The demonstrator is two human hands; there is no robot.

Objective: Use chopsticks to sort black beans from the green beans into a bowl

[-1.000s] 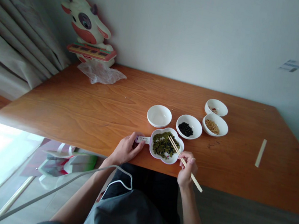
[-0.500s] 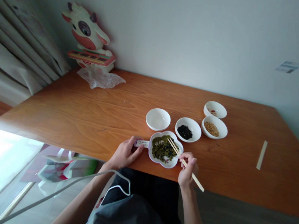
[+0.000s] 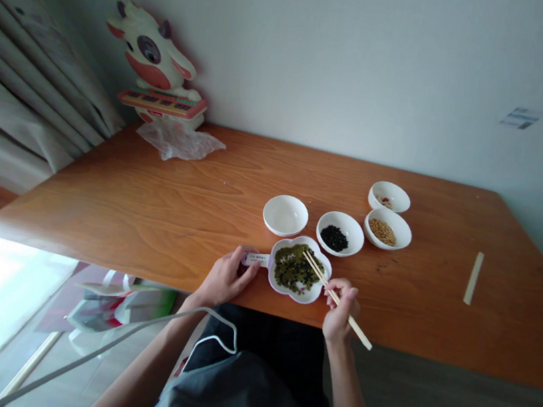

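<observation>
My left hand (image 3: 229, 276) is closed around the short labelled handle of a flower-shaped dish (image 3: 315, 297), white with a lilac rim, near the table's front edge. Green beans (image 3: 289, 258) are spread in the dish, with darker beans mixed among them. A pair of wooden chopsticks (image 3: 353, 328) is held in my right hand (image 3: 341, 310), at the dish's right side. Their tips point into the beans; whether they pinch one is too small to tell. Just behind the dish stand a white bowl of black beans (image 3: 334, 238) and a bare white bowl (image 3: 285, 215).
To the right are a white bowl of yellowish beans (image 3: 382, 232) and another with reddish bits (image 3: 387, 200). A cow-shaped toy keyboard (image 3: 161, 73) and a crumpled plastic bag (image 3: 182, 142) occupy the back left. A tape strip (image 3: 474, 278) lies right. A cable (image 3: 132, 331) crosses my left forearm.
The whole view has shifted slightly. Both hands, the dish and the chopsticks keep nearly the same places relative to one another.
</observation>
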